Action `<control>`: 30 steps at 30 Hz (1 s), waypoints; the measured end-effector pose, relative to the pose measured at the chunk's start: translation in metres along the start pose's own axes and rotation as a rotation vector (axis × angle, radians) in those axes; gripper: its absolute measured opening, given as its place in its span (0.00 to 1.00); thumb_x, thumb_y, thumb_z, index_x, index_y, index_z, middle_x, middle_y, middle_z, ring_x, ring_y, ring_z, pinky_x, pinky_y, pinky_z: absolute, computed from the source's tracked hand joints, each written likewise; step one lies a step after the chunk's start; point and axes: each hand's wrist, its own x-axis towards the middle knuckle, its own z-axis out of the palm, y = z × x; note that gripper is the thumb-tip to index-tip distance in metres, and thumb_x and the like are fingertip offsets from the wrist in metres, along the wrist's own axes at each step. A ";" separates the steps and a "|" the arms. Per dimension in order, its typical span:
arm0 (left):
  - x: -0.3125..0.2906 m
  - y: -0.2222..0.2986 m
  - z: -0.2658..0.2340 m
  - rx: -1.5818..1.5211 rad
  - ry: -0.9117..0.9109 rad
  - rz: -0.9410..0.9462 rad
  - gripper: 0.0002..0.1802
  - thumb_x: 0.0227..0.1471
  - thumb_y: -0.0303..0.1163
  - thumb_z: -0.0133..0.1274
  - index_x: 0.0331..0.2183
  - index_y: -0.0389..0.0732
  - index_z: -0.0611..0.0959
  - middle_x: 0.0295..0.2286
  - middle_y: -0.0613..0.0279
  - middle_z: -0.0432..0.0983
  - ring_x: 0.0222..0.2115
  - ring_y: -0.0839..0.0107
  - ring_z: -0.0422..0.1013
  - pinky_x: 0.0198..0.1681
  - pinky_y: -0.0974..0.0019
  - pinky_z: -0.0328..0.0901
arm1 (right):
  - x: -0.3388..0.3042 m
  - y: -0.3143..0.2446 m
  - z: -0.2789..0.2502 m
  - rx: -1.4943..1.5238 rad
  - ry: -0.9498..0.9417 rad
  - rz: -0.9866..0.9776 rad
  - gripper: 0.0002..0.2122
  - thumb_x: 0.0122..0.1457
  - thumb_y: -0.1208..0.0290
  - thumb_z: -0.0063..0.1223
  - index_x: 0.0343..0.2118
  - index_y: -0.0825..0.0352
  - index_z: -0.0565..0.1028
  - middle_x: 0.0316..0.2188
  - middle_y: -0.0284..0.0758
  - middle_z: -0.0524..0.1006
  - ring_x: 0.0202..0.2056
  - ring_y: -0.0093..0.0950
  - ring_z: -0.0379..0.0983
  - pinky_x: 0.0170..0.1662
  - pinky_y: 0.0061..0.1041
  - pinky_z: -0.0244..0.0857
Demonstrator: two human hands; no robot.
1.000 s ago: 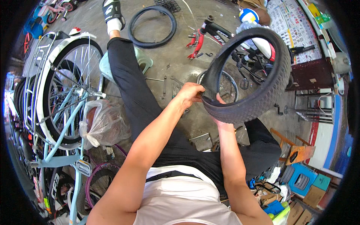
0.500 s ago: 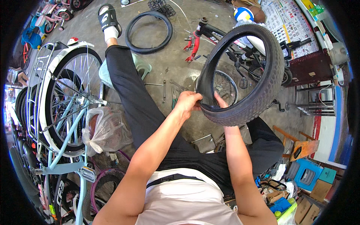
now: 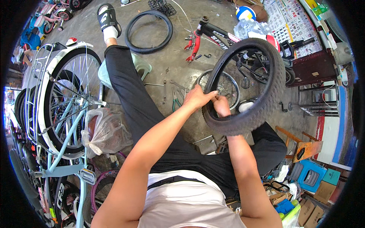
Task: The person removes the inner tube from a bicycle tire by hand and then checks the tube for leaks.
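A black knobby bicycle tire (image 3: pixel 249 123) is held up in front of me, a bare ring with no wheel inside it. My left hand (image 3: pixel 197 98) is closed on its left side, thumb laid over the edge. My right forearm passes behind the lower part of the tire. Through the opening comes my right hand (image 3: pixel 221 106), fingers curled against the inner left edge, close to my left thumb. What its fingertips grip is partly hidden. Below and behind the tire, a spoked wheel (image 3: pixel 234 88) lies on the floor.
Pliers (image 3: pixel 176 102) and a wrench (image 3: pixel 164 91) lie on the concrete. Farther off are another black tire (image 3: pixel 128 34) and a black-and-red bike frame (image 3: pixel 207 28). A light-blue bicycle (image 3: pixel 66 152) and a plastic bag (image 3: pixel 106 133) stand left; a blue stool (image 3: pixel 308 176) sits right.
My left hand has shifted right along the tire. My right hand has gone from fingers extended to curled in beside it. The tire's top has dropped a little.
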 end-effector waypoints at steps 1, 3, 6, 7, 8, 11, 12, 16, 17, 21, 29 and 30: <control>0.014 0.001 0.007 0.115 0.026 0.041 0.45 0.47 0.65 0.62 0.37 0.23 0.81 0.30 0.41 0.82 0.26 0.55 0.81 0.27 0.53 0.75 | 0.000 0.011 0.007 0.107 0.010 0.028 0.15 0.64 0.66 0.54 0.36 0.76 0.82 0.28 0.43 0.83 0.32 0.29 0.79 0.39 0.34 0.69; 0.033 -0.013 0.019 0.292 0.089 0.137 0.40 0.46 0.61 0.63 0.35 0.25 0.83 0.31 0.41 0.82 0.25 0.55 0.81 0.31 0.53 0.75 | -0.002 0.010 0.009 0.081 0.019 -0.147 0.17 0.62 0.59 0.54 0.38 0.72 0.82 0.33 0.56 0.80 0.38 0.52 0.80 0.41 0.45 0.70; 0.044 -0.020 0.024 0.432 0.104 0.311 0.26 0.48 0.47 0.61 0.30 0.28 0.85 0.30 0.45 0.83 0.23 0.59 0.81 0.31 0.57 0.75 | -0.021 0.000 -0.010 0.400 -0.147 0.086 0.16 0.62 0.65 0.55 0.33 0.78 0.80 0.23 0.42 0.81 0.28 0.34 0.79 0.34 0.37 0.69; 0.039 -0.016 0.015 0.280 -0.017 0.233 0.24 0.49 0.45 0.60 0.29 0.28 0.85 0.30 0.45 0.83 0.23 0.61 0.81 0.30 0.58 0.75 | -0.031 -0.010 -0.023 0.420 -0.202 0.133 0.14 0.65 0.68 0.54 0.34 0.78 0.80 0.26 0.35 0.81 0.26 0.22 0.75 0.30 0.25 0.65; 0.034 -0.011 0.006 0.128 -0.135 0.150 0.22 0.49 0.43 0.60 0.29 0.28 0.85 0.29 0.46 0.83 0.24 0.62 0.81 0.29 0.59 0.75 | -0.037 -0.007 -0.030 0.584 -0.271 0.185 0.13 0.65 0.68 0.55 0.33 0.76 0.81 0.26 0.33 0.81 0.25 0.22 0.75 0.29 0.25 0.66; 0.014 -0.004 -0.003 -0.212 -0.293 0.036 0.17 0.55 0.35 0.56 0.32 0.27 0.84 0.26 0.50 0.82 0.22 0.66 0.80 0.26 0.62 0.75 | -0.055 -0.007 -0.047 0.999 -0.396 0.306 0.11 0.67 0.67 0.56 0.36 0.71 0.82 0.28 0.31 0.83 0.23 0.20 0.77 0.29 0.19 0.68; 0.012 -0.004 -0.004 -0.329 -0.313 0.039 0.17 0.56 0.35 0.55 0.33 0.27 0.84 0.26 0.51 0.82 0.22 0.67 0.79 0.26 0.63 0.75 | -0.055 -0.007 -0.052 1.038 -0.379 0.260 0.10 0.66 0.68 0.56 0.37 0.70 0.82 0.28 0.32 0.83 0.25 0.21 0.77 0.30 0.20 0.69; -0.001 -0.011 -0.003 -0.708 -0.307 -0.006 0.15 0.59 0.32 0.52 0.36 0.27 0.82 0.27 0.55 0.81 0.22 0.69 0.77 0.26 0.64 0.75 | -0.061 -0.019 -0.049 1.062 -0.039 0.012 0.10 0.64 0.67 0.58 0.37 0.70 0.82 0.31 0.33 0.83 0.30 0.22 0.79 0.36 0.21 0.70; -0.004 -0.014 -0.002 -0.777 -0.293 -0.009 0.14 0.59 0.32 0.52 0.36 0.28 0.82 0.27 0.55 0.81 0.22 0.69 0.77 0.27 0.64 0.76 | -0.061 -0.018 -0.050 1.072 -0.026 0.013 0.10 0.64 0.67 0.58 0.37 0.70 0.82 0.32 0.33 0.83 0.31 0.23 0.79 0.38 0.22 0.70; -0.014 -0.018 -0.009 -0.786 -0.287 0.056 0.13 0.60 0.31 0.51 0.38 0.28 0.82 0.29 0.57 0.81 0.23 0.70 0.77 0.28 0.65 0.75 | -0.054 -0.032 -0.060 1.140 -0.391 0.198 0.13 0.65 0.63 0.57 0.38 0.71 0.82 0.33 0.34 0.84 0.33 0.24 0.79 0.40 0.22 0.69; -0.016 -0.011 -0.016 -0.736 -0.297 0.099 0.13 0.60 0.30 0.51 0.38 0.29 0.82 0.29 0.57 0.82 0.22 0.70 0.77 0.26 0.66 0.74 | -0.057 -0.038 -0.065 1.134 -0.366 0.156 0.14 0.66 0.65 0.54 0.39 0.73 0.82 0.33 0.36 0.84 0.31 0.26 0.80 0.38 0.24 0.71; -0.016 -0.012 -0.015 -0.731 -0.295 0.103 0.13 0.61 0.30 0.51 0.39 0.29 0.82 0.30 0.58 0.82 0.23 0.70 0.78 0.26 0.67 0.74 | -0.057 -0.040 -0.066 1.148 -0.375 0.151 0.13 0.66 0.65 0.53 0.39 0.73 0.82 0.33 0.36 0.84 0.31 0.26 0.81 0.38 0.24 0.71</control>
